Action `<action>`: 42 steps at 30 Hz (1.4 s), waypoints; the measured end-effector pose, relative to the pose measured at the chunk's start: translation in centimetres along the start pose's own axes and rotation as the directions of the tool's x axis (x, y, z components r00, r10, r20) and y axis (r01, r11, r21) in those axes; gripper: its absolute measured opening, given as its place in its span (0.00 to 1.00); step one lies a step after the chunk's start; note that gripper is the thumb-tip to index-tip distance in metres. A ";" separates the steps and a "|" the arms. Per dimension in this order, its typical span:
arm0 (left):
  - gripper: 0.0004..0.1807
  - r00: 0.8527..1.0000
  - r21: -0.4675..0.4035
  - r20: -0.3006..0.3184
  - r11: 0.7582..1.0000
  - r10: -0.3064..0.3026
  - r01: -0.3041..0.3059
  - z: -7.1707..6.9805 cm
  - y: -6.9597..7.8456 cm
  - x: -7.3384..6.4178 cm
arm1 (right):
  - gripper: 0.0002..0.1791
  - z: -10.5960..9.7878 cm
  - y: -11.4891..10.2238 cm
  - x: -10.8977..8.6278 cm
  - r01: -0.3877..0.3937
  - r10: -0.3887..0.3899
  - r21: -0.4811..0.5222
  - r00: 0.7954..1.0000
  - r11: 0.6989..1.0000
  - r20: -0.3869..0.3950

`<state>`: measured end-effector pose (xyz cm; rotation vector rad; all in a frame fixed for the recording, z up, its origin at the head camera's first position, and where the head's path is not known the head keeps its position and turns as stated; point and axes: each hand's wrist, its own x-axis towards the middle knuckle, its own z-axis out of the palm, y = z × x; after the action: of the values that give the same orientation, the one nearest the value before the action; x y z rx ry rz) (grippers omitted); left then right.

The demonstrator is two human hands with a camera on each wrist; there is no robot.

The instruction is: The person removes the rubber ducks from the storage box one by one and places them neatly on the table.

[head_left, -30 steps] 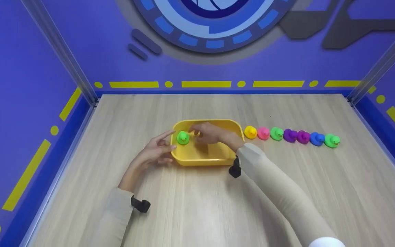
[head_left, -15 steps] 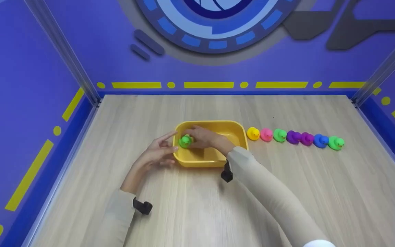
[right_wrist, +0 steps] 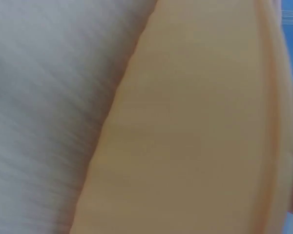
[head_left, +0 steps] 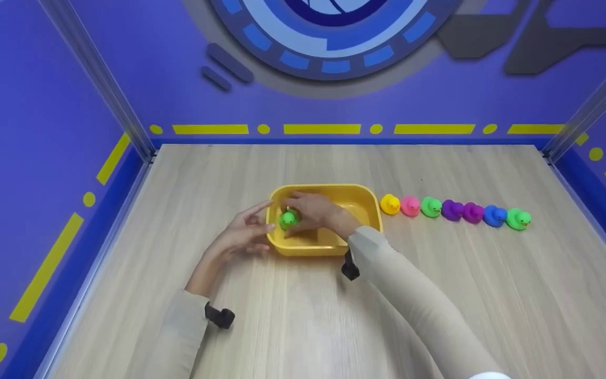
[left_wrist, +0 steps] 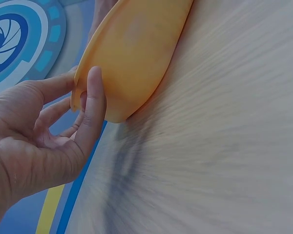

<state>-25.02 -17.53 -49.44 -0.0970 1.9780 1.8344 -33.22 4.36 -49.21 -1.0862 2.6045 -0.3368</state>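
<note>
A yellow plastic bin point(head_left: 355, 197) sits mid-table, its wall point(left_wrist: 132, 53) large in the left wrist view. My left hand point(head_left: 240, 231) holds the bin's left end, thumb and fingers spread along the rim. In the left wrist view, that hand point(left_wrist: 44, 131) has its fingertips right at the rim. Inside the bin at the left, a green rubber duck point(head_left: 289, 220) lies between the thumb and fingers of my right hand point(head_left: 311, 210), which grips it. In the right wrist view the bin's outer wall point(right_wrist: 185, 122) hides the fingers and the duck.
To the right of the bin stands a row of several rubber ducks: yellow point(head_left: 390, 204), pink point(head_left: 410, 206), green point(head_left: 431, 207), purple point(head_left: 452, 210), magenta point(head_left: 473, 212), blue point(head_left: 494, 216) and green point(head_left: 518, 219). Blue panels point(head_left: 334, 113) enclose the wooden tabletop point(head_left: 303, 316).
My right hand has moved left within the bin and closed its fingers about the green duck, which has shifted slightly toward me. The left hand stays at the bin's left end.
</note>
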 end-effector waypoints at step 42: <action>0.39 1.000 -0.021 0.008 1.000 0.017 -0.016 0.0 -0.1 0.0 | 0.22 -3.4 2.2 -6.5 0.134 -0.093 0.356 0.987 0.925 -0.129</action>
<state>-24.97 -17.56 -49.54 -0.0792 1.9601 1.8629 -31.51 10.88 -45.62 -1.1108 2.4352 -0.8905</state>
